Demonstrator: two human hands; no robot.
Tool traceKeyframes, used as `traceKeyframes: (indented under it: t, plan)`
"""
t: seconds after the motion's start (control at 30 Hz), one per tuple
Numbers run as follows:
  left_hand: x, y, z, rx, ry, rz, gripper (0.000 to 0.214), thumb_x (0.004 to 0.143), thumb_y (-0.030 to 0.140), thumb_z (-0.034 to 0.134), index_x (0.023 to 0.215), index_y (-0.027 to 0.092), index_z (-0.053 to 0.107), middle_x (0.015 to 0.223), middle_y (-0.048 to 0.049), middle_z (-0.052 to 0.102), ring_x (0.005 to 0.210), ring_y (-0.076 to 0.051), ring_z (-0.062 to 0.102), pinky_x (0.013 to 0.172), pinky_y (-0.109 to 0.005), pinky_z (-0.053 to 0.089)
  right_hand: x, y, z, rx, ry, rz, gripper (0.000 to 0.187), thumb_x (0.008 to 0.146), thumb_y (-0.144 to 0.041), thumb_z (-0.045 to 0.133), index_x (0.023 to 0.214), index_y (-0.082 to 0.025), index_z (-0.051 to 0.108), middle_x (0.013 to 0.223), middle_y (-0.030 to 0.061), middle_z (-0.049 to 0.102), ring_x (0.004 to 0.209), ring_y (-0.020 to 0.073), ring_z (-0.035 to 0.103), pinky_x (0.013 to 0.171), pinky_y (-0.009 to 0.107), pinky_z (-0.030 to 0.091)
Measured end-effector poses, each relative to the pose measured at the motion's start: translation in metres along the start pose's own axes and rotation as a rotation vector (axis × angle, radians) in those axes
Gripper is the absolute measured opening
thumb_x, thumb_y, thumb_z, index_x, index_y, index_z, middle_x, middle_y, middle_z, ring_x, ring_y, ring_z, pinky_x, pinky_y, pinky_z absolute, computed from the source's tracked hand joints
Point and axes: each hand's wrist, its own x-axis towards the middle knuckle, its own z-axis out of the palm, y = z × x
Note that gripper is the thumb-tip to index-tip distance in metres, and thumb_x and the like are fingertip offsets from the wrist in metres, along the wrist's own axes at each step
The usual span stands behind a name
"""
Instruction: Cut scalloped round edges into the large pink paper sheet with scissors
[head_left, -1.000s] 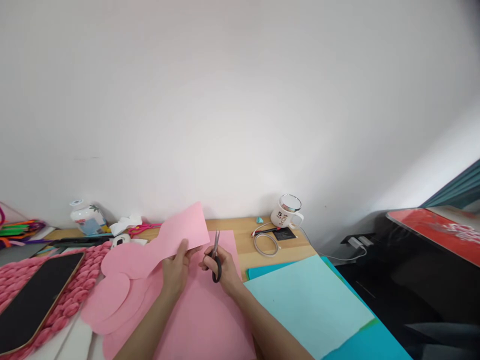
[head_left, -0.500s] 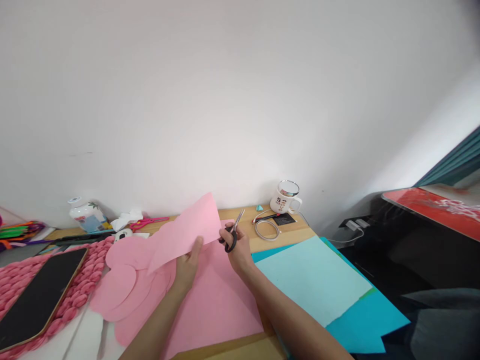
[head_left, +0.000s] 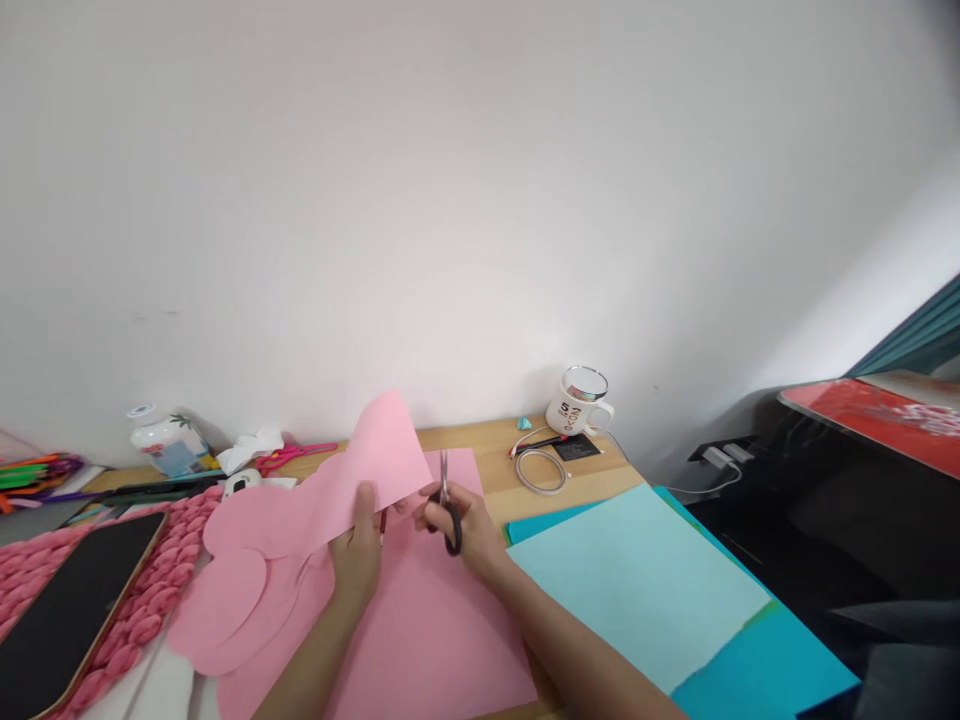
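A curved pink paper sheet (head_left: pixel 379 455) is held up by my left hand (head_left: pixel 358 555), thumb on its near face and the other fingers behind. A thin dark reddish thing shows beside that hand under the paper's edge; I cannot make out what it is. My right hand (head_left: pixel 469 530) grips black-handled scissors (head_left: pixel 453 532), their blades pointing up just right of the sheet's lower corner. Beneath both hands lies a large flat pink sheet (head_left: pixel 435 640). To the left, several rounded pink paper shapes (head_left: pixel 225 595) overlap one another.
Light blue (head_left: pixel 637 570) and darker blue sheets (head_left: pixel 765 670) lie at right. Behind them stand a white mug (head_left: pixel 574 412) and a coiled cable (head_left: pixel 541 472). At left are a phone (head_left: pixel 79 600) on pink knitting (head_left: pixel 154 600), a white bottle (head_left: pixel 169 440) and pink scissors (head_left: pixel 289 457).
My right hand and the scissors have moved down and left, the blades now more upright. The held sheet has turned and curls more at its top. The view has shifted slightly.
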Motion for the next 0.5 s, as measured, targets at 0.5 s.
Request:
traceKeyframes:
  t: [0.5]
  plan:
    - [-0.017, -0.008, -0.002, 0.22, 0.029, -0.112, 0.029, 0.063, 0.045, 0.068, 0.076, 0.02, 0.066, 0.094, -0.009, 0.069, 0.105, -0.03, 0.055, 0.1, -0.042, 0.033, -0.014, -0.004, 0.012, -0.035, -0.192, 0.002, 0.032, 0.066, -0.039, 0.071, 0.088, -0.019, 0.059, 0.064, -0.0016, 0.056, 0.057, 0.0129, 0.05, 0.057, 0.025, 0.041]
